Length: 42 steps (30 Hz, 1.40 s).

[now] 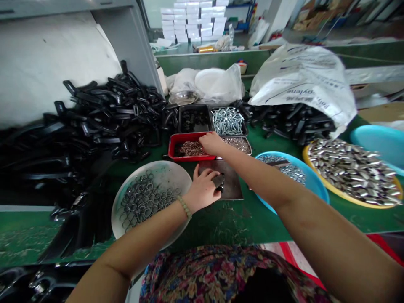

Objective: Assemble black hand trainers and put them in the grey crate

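Observation:
My left hand (203, 189), with a beaded bracelet at the wrist, is closed around a small dark metal part (218, 181) above a flat metal plate (232, 181). The fingers hide most of that part. My right hand (213, 144) reaches over the red tray (173, 152), its fingers down by the small copper-coloured pieces (192, 148). Whatever is between those fingertips is hidden. Close to my left forearm stands a white bowl (120, 198) of metal rings (148, 195).
Black curved parts (116, 109) are heaped at left. Behind the red tray are a dark tray (195, 120) and a tray of screws (227, 120). A blue basin (318, 189) and a yellow basin (350, 198) of shiny metal pieces stand at right, below a plastic bag (303, 75).

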Each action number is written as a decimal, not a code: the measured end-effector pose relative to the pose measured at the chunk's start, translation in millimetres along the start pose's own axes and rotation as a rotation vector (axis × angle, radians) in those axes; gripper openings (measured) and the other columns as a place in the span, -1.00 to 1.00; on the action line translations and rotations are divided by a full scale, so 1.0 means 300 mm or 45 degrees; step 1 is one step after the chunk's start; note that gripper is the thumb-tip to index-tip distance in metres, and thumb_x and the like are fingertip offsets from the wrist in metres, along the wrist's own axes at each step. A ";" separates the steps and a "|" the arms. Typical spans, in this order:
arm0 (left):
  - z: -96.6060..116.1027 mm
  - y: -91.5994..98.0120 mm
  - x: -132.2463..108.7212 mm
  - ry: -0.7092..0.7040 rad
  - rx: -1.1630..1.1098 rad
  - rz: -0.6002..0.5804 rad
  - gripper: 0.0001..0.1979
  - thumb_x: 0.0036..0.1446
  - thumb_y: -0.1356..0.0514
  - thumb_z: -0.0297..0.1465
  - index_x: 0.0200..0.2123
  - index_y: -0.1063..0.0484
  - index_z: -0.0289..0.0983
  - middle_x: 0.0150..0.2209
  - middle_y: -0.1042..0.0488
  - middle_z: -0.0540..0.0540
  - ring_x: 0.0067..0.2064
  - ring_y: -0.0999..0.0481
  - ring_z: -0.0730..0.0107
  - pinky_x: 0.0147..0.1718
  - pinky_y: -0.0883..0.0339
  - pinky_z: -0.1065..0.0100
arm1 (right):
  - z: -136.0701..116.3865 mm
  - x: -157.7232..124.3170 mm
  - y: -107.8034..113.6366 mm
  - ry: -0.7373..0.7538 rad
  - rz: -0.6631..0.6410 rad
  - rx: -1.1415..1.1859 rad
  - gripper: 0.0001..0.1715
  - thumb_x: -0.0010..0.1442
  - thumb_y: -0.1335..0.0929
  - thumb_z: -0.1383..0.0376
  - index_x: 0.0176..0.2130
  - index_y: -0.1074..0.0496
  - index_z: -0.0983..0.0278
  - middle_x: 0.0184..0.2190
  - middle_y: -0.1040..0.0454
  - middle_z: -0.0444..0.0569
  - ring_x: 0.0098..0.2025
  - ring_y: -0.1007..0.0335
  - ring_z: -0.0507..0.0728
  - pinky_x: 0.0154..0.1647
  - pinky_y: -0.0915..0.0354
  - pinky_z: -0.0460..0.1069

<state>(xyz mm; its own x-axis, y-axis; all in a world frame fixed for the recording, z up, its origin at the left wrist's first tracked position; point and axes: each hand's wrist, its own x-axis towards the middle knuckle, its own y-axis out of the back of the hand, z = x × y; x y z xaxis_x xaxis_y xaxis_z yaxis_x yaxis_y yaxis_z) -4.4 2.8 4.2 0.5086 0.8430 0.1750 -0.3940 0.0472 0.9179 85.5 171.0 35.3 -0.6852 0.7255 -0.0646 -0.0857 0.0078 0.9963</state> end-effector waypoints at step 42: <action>0.019 -0.021 0.016 0.179 0.063 -0.025 -0.68 0.01 -0.17 -0.30 -0.15 -0.40 -0.29 0.01 -0.38 -0.24 0.10 -0.23 0.06 0.05 -0.05 0.05 | 0.158 -0.884 -0.101 -1.140 -0.128 0.008 -0.59 0.30 -0.15 0.28 0.07 -0.24 0.43 -0.11 -0.43 0.30 -0.11 -0.42 0.34 -0.18 -0.31 0.17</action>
<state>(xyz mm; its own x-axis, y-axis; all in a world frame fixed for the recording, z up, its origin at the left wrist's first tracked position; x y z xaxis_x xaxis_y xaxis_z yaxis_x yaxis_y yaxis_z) 4.9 3.5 1.4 0.4023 0.9090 0.1089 -0.3452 0.0405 0.9377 304.0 11.0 24.9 0.1459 0.9856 -0.0855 -0.1090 0.1019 0.9888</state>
